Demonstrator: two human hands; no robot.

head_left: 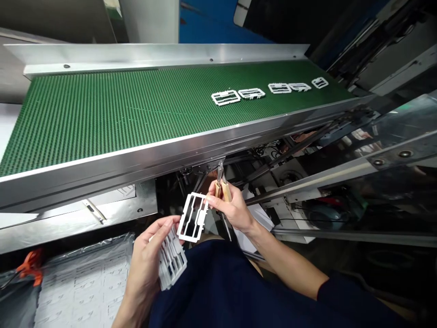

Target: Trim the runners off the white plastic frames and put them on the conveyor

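Observation:
My left hand point(150, 248) is closed around a stack of white plastic frames point(171, 259), low in front of my body. Another white plastic frame point(193, 217) is tilted up just above the stack, its lower left edge close to my left fingertips. My right hand point(232, 207) pinches this single frame by its upper right corner between thumb and finger. The same hand also keeps hold of nippers point(221, 180) with tan handles, their metal jaws pointing up toward the conveyor edge. Part of the nippers is hidden by my fingers.
A green conveyor belt point(102, 114) with a metal side rail point(205, 139) runs across in front. Several white frames point(226, 97) lie on its right part. At lower left are a bag-lined container of white parts point(82, 291), an orange-handled tool point(32, 268) and a pen point(93, 210).

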